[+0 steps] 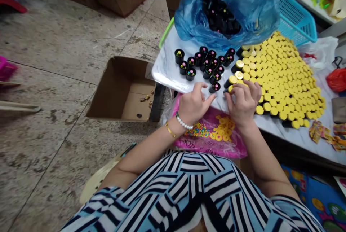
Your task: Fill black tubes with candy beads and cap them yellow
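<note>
My left hand [195, 105] is held at the table's front edge, thumb and forefinger spread, with nothing between them. Just beyond its fingertips stands an open black cup [214, 88] with small coloured beads inside. Several more such cups [206, 63] stand loosely grouped behind it. My right hand [242, 103] has its thumb and fingers closed about a black cup with a yellow lid [230, 88], at the near left corner of a big block of yellow-lidded cups [283, 77]. The fingers partly hide that cup.
A pink tray [216, 149] below my hands holds coloured beads and yellow rings. A blue bag [254, 19] with black cups stands at the back, beside a blue basket [294, 19]. An open cardboard box [113, 87] is at the left; small packets [320, 131] lie right.
</note>
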`<act>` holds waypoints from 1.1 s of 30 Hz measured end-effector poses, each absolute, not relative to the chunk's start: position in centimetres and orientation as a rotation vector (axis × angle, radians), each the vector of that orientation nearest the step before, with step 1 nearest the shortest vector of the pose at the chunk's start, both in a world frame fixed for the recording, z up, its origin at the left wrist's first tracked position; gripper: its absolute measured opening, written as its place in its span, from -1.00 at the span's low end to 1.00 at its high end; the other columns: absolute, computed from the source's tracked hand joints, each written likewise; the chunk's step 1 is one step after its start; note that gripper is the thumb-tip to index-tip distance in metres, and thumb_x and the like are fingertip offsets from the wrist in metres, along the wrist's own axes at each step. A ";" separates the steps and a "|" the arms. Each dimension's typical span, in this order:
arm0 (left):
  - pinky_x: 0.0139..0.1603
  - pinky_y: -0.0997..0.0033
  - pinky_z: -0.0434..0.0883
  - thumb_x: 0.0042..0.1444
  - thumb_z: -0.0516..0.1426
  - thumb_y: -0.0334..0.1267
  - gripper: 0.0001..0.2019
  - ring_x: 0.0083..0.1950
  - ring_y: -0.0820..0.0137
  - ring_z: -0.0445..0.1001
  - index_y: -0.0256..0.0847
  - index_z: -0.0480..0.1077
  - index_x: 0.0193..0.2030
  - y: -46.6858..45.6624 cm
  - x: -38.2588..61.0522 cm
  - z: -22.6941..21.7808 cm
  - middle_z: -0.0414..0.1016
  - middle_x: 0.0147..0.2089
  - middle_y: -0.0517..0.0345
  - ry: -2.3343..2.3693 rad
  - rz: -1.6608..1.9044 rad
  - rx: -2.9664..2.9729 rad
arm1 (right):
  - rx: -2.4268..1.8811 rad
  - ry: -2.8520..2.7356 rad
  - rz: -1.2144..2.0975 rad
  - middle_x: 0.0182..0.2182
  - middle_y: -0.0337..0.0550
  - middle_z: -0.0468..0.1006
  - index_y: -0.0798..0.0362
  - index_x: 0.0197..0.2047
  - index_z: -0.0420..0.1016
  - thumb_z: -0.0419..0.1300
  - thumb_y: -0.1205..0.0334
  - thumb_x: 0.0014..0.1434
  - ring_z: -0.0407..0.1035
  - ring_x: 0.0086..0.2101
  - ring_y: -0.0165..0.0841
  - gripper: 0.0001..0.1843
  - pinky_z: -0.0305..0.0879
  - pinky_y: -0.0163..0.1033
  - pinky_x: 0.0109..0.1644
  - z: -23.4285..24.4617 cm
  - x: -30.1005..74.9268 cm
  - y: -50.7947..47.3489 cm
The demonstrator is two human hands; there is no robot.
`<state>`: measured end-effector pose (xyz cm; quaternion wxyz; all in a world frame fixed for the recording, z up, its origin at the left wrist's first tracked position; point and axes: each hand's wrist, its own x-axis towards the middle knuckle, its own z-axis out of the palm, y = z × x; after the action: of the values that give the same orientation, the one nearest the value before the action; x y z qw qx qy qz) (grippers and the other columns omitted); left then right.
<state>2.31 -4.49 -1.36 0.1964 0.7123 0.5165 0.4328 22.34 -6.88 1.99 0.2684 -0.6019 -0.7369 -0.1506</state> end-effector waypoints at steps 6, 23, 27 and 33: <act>-0.31 0.43 0.32 0.18 0.32 0.13 -0.49 -0.42 0.38 0.48 -0.27 0.43 0.02 -2.5 4.6 -1.1 0.45 -0.52 0.23 1.450 1.178 2.022 | -1.588 -2.130 0.046 -0.24 -0.09 0.66 -0.08 -0.12 0.58 0.28 0.12 0.32 0.51 -0.22 -0.21 -0.88 0.39 -0.07 -0.04 0.3 22.2 -13.7; -0.38 0.48 0.28 0.29 0.24 -0.03 -0.58 -0.46 0.47 0.50 -0.27 0.45 0.15 -4.0 3.9 -1.3 0.58 -0.42 0.19 1.236 1.039 2.216 | -2.280 -2.545 0.300 0.28 0.27 0.47 0.21 0.40 0.34 0.05 0.34 0.37 0.39 0.23 0.06 -0.44 0.19 0.09 0.38 -6.9 24.1 -11.8; -0.39 0.47 0.28 0.31 0.24 -0.02 -0.54 -0.39 0.45 0.57 -0.26 0.44 0.23 -4.4 4.0 -2.0 0.65 -0.34 0.14 1.252 1.089 2.292 | -2.228 -2.586 0.323 0.25 0.22 0.50 0.14 0.34 0.41 -0.05 0.40 0.39 0.43 0.19 0.00 -0.48 0.22 0.08 0.35 -6.3 24.1 -11.7; -0.39 0.46 0.28 0.36 0.19 -0.13 -0.61 -0.31 0.45 0.61 -0.23 0.42 0.25 -5.0 3.9 -2.1 0.68 -0.26 0.11 1.244 1.093 2.304 | -1.884 -2.329 0.620 -0.16 0.02 0.62 0.07 -0.04 0.54 0.13 0.25 0.37 0.54 -0.23 -0.23 -0.80 0.49 -0.17 -0.11 -1.7 22.0 -14.5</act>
<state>3.86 -4.99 -2.07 0.1516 0.8027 0.4332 0.3809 21.98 -14.51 -1.69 0.0415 -0.6153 -0.7607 0.2025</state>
